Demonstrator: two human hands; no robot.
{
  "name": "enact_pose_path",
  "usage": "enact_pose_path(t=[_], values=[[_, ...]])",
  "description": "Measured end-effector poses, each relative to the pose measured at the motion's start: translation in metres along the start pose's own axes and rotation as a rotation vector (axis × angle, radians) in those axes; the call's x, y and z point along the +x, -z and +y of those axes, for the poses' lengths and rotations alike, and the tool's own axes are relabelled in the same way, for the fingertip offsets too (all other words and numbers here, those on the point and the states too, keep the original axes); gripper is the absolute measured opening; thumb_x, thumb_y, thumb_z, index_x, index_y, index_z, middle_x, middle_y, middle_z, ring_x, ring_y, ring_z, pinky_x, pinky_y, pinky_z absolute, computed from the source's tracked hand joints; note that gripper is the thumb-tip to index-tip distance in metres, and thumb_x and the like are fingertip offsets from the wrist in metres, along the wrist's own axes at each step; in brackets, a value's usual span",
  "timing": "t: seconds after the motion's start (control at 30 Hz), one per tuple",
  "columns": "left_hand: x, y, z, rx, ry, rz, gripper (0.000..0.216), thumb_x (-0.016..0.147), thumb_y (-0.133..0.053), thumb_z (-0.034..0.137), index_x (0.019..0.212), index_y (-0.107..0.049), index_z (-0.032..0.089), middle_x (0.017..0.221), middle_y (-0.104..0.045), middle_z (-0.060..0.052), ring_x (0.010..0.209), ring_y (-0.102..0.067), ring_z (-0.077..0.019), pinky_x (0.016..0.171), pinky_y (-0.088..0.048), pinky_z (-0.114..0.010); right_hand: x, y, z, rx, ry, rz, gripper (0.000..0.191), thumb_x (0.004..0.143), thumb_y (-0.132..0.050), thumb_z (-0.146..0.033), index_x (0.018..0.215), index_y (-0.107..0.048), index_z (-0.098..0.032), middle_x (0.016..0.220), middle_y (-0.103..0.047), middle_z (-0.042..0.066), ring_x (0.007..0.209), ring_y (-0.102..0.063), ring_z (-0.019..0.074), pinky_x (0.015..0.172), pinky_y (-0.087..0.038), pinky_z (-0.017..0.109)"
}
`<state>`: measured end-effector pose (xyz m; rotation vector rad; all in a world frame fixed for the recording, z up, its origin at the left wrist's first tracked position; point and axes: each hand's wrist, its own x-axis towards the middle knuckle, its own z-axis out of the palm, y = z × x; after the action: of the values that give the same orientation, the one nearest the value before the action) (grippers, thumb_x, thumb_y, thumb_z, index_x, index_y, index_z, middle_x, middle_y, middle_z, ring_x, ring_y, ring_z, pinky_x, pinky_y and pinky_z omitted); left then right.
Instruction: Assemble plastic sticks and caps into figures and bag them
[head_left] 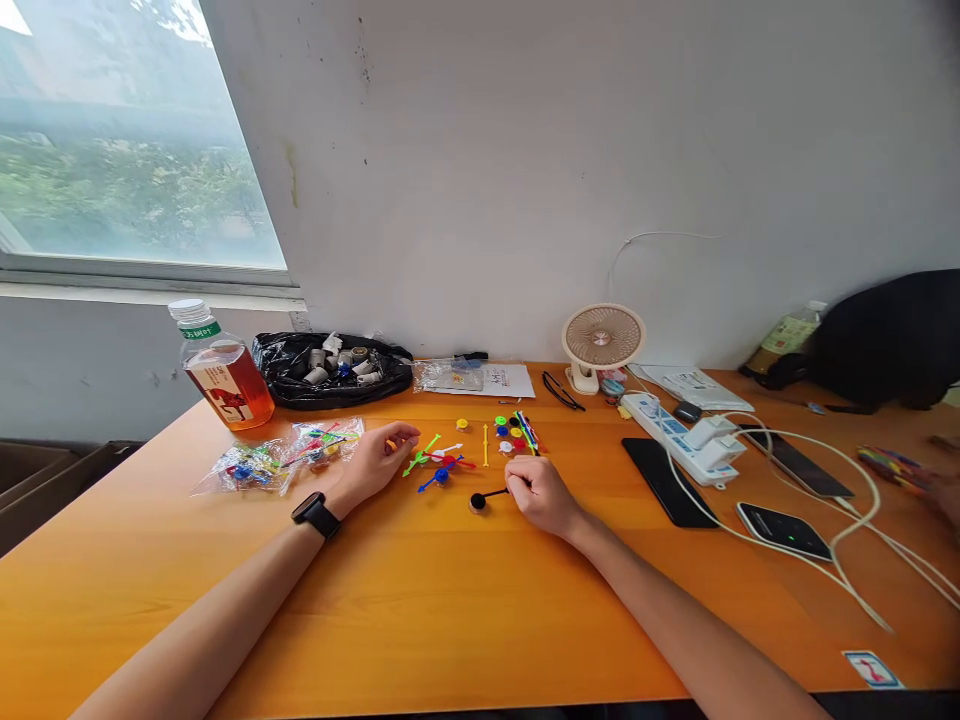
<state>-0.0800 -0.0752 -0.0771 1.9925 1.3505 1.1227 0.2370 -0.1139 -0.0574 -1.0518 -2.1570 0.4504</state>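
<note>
My left hand [384,452], with a black watch [316,514] on its wrist, rests on the table left of the coloured pieces. Its fingers are loosely bent and apart, with nothing visible in them. My right hand [541,493] is closed in a fist around the end of a thin black arrow. That arrow joins a round black-topped base [477,503] standing on the table. Between my hands lie a green arrow piece [420,457], a blue arrow piece [441,477], a yellow arrow [485,446] and a yellow round base [462,425]. Several coloured bases [505,447] sit beyond my right hand, beside bundled arrows [528,432].
Clear bags of coloured pieces [247,468], a bottle [225,375] and a black plastic bag [292,385] stand left. Rightward are a fan [602,338], a power strip [679,440], cables, a black slab [667,482] and phones [784,530]. Another person's hand [943,492] shows far right.
</note>
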Motion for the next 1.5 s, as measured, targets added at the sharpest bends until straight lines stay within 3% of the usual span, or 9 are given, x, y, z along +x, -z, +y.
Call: enact_pose_path(t=[0.33, 0.53, 0.83, 1.07, 1.5], values=[[-0.002, -0.001, -0.006, -0.007, -0.024, 0.041, 0.036, 0.104, -0.046, 0.042, 0.118, -0.069, 0.018, 0.100, -0.076, -0.008, 0.084, -0.071, -0.0194, 0.074, -0.054, -0.030, -0.005, 0.006, -0.013, 0.142, -0.032, -0.007, 0.028, 0.087, -0.039, -0.014, 0.061, -0.041, -0.023, 0.057, -0.047, -0.001, 0.056, -0.046, 0.0152, 0.058, -0.032, 0.028], [-0.002, 0.001, -0.003, -0.005, -0.023, 0.060, 0.037, 0.105, -0.043, 0.041, 0.120, -0.067, 0.018, 0.098, -0.075, -0.008, 0.085, -0.068, -0.0191, 0.079, -0.053, -0.031, -0.008, 0.002, -0.015, 0.031, 0.031, -0.054, 0.021, 0.088, -0.041, -0.014, 0.069, -0.042, -0.022, 0.063, -0.047, -0.002, 0.060, -0.044, 0.0154, 0.061, -0.030, 0.028], [-0.005, 0.000, 0.005, 0.003, -0.008, -0.001, 0.035, 0.099, -0.057, 0.045, 0.119, -0.067, 0.017, 0.092, -0.072, -0.006, 0.078, -0.065, -0.0180, 0.067, -0.050, -0.028, -0.009, 0.002, -0.016, -0.002, 0.056, -0.082, 0.021, 0.091, -0.040, -0.014, 0.071, -0.039, -0.022, 0.065, -0.046, -0.002, 0.061, -0.043, 0.0152, 0.062, -0.028, 0.029], [-0.004, 0.001, 0.001, 0.002, -0.023, -0.010, 0.031, 0.094, -0.057, 0.034, 0.117, -0.067, 0.017, 0.100, -0.074, -0.006, 0.079, -0.066, -0.0181, 0.068, -0.052, -0.029, -0.008, -0.003, -0.009, 0.010, 0.050, -0.086, 0.020, 0.090, -0.042, -0.014, 0.072, -0.039, -0.022, 0.066, -0.046, -0.002, 0.062, -0.043, 0.0151, 0.063, -0.027, 0.029], [-0.007, -0.001, 0.004, 0.045, -0.045, -0.004, 0.030, 0.097, -0.053, 0.033, 0.117, -0.067, 0.016, 0.093, -0.073, -0.006, 0.071, -0.062, -0.0167, 0.065, -0.050, -0.029, -0.008, -0.002, -0.010, 0.033, 0.033, -0.077, 0.015, 0.091, -0.042, -0.012, 0.081, -0.040, -0.023, 0.073, -0.048, -0.002, 0.066, -0.045, 0.0166, 0.064, -0.029, 0.029]])
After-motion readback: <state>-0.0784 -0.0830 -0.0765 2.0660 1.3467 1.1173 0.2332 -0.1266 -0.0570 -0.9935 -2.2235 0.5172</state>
